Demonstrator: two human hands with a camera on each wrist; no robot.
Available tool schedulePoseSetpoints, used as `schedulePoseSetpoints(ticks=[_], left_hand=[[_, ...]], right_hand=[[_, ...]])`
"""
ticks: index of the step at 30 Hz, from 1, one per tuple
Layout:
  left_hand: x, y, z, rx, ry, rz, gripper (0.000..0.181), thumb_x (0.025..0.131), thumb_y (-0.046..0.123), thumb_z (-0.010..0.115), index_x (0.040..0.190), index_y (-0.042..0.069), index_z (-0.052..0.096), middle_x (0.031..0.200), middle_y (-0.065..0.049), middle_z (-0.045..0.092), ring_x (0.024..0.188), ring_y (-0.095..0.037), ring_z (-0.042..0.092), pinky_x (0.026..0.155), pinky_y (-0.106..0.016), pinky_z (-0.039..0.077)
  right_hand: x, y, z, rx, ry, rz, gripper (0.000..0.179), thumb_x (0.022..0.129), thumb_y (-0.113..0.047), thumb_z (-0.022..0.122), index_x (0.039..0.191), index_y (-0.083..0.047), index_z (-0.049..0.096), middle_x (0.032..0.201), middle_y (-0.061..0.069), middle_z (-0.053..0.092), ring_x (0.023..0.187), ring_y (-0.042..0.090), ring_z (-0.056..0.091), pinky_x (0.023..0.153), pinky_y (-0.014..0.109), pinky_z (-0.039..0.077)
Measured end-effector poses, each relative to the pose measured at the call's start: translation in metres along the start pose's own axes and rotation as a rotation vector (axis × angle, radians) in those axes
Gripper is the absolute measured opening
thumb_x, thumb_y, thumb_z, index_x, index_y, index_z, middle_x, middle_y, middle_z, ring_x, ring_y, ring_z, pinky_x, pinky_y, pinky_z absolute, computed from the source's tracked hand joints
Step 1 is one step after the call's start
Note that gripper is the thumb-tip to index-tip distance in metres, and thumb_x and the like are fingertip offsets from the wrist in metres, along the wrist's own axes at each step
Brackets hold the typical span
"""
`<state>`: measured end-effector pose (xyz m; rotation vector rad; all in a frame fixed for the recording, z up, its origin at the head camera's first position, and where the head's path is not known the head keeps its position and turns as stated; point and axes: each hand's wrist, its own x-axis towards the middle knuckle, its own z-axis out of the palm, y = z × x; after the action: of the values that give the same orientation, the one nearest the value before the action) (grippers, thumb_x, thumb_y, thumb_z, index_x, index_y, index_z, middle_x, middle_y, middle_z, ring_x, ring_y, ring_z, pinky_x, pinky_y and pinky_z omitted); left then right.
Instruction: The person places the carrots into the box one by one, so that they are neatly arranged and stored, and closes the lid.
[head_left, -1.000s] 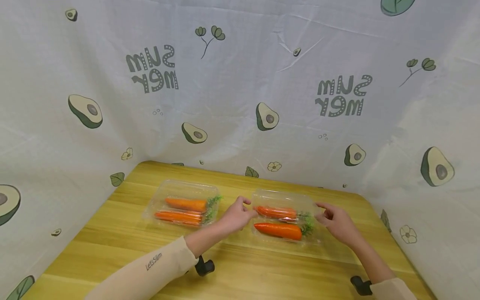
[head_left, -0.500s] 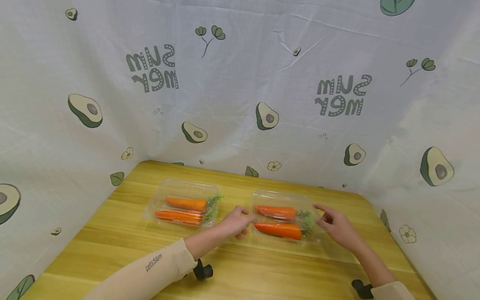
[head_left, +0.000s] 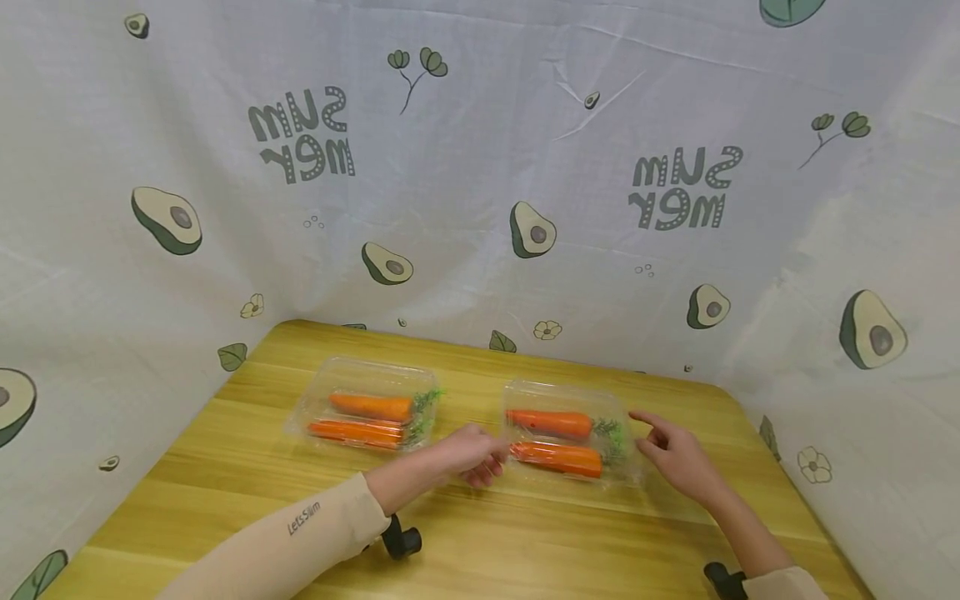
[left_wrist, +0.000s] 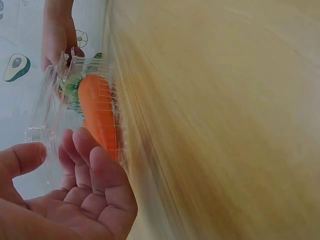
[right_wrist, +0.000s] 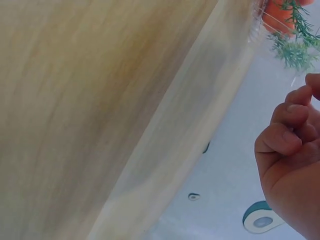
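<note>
A clear plastic clamshell box [head_left: 562,390] lies right of the table's middle. Inside are two orange carrots, a back one [head_left: 553,423] and a front one [head_left: 557,459], their green tops toward the right. At the box's left end is my left hand [head_left: 467,457]; in the left wrist view its thumb sits at the lid's edge, with curled fingers on the other side of the rim. My right hand [head_left: 670,457] holds the opposite end, thumb and index finger at the corner. Its fingertip contact is partly cut off in the right wrist view.
Farther left on the wooden table [head_left: 247,467] stands a second clear clamshell box [head_left: 382,367] with two carrots [head_left: 371,407] inside. A white curtain [head_left: 450,167] printed with avocados hangs behind and along both sides.
My left hand has slid from the back of the box's left end toward its front corner. The right hand has stayed at the right end. The box has barely moved.
</note>
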<state>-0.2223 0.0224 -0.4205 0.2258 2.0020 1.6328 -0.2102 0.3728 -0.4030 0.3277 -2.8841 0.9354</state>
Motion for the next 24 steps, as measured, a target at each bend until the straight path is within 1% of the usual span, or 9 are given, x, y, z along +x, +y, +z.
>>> schedulePoseSetpoints(ticks=[7, 11, 15, 17, 18, 22, 24], left_hand=[[0.001, -0.002, 0.000, -0.018, -0.029, 0.007, 0.018, 0.087, 0.019, 0.062, 0.078, 0.004, 0.066, 0.064, 0.001, 0.062, 0.050, -0.009, 0.056, 0.046, -0.020, 0.045], [0.003, -0.003, 0.001, -0.032, -0.045, 0.003, 0.019, 0.089, 0.021, 0.062, 0.076, 0.007, 0.065, 0.063, 0.001, 0.061, 0.049, -0.008, 0.055, 0.046, -0.019, 0.045], [0.005, -0.004, 0.001, -0.042, -0.065, -0.002, 0.023, 0.091, 0.024, 0.063, 0.081, 0.004, 0.070, 0.063, 0.001, 0.062, 0.048, -0.007, 0.056, 0.046, -0.019, 0.045], [0.005, -0.004, 0.001, -0.045, -0.073, -0.001, 0.025, 0.091, 0.024, 0.064, 0.083, 0.002, 0.072, 0.063, 0.000, 0.063, 0.048, -0.007, 0.056, 0.046, -0.019, 0.046], [0.005, -0.005, 0.001, -0.048, -0.076, -0.003, 0.025, 0.091, 0.024, 0.064, 0.084, 0.002, 0.072, 0.063, 0.000, 0.063, 0.048, -0.007, 0.056, 0.046, -0.019, 0.046], [0.006, -0.006, 0.001, -0.049, -0.078, -0.003, 0.024, 0.091, 0.024, 0.065, 0.085, 0.002, 0.072, 0.064, 0.000, 0.063, 0.050, -0.008, 0.056, 0.048, -0.020, 0.046], [0.005, -0.006, 0.002, -0.049, -0.073, -0.006, 0.024, 0.091, 0.024, 0.064, 0.086, 0.002, 0.072, 0.065, 0.001, 0.063, 0.051, -0.008, 0.056, 0.048, -0.020, 0.046]], right_hand=[[-0.006, 0.002, 0.000, 0.002, 0.028, 0.044, 0.039, 0.101, -0.014, 0.061, 0.136, 0.005, 0.058, 0.068, 0.003, 0.048, 0.054, 0.009, 0.036, 0.052, 0.028, 0.035], [-0.010, -0.002, -0.003, 0.004, 0.012, 0.120, 0.037, 0.103, -0.019, 0.059, 0.132, 0.004, 0.061, 0.069, 0.004, 0.049, 0.054, 0.012, 0.038, 0.052, 0.029, 0.036], [-0.015, -0.008, -0.006, 0.011, -0.027, 0.204, 0.040, 0.104, -0.027, 0.056, 0.131, 0.003, 0.063, 0.084, 0.008, 0.060, 0.068, 0.016, 0.048, 0.057, 0.031, 0.039], [-0.016, -0.010, -0.008, 0.038, -0.055, 0.250, 0.043, 0.105, -0.031, 0.055, 0.131, 0.002, 0.063, 0.087, 0.009, 0.062, 0.070, 0.017, 0.047, 0.058, 0.033, 0.038], [-0.017, -0.011, -0.008, 0.058, -0.070, 0.273, 0.045, 0.105, -0.033, 0.054, 0.131, 0.003, 0.063, 0.087, 0.008, 0.062, 0.069, 0.017, 0.046, 0.058, 0.033, 0.038], [-0.018, -0.013, -0.009, 0.165, -0.119, 0.363, 0.048, 0.105, -0.038, 0.053, 0.129, 0.002, 0.064, 0.068, 0.004, 0.051, 0.052, 0.013, 0.031, 0.051, 0.033, 0.034], [-0.019, -0.012, -0.009, 0.213, -0.135, 0.396, 0.050, 0.104, -0.041, 0.053, 0.128, 0.002, 0.064, 0.061, 0.000, 0.046, 0.049, 0.011, 0.026, 0.048, 0.031, 0.032]])
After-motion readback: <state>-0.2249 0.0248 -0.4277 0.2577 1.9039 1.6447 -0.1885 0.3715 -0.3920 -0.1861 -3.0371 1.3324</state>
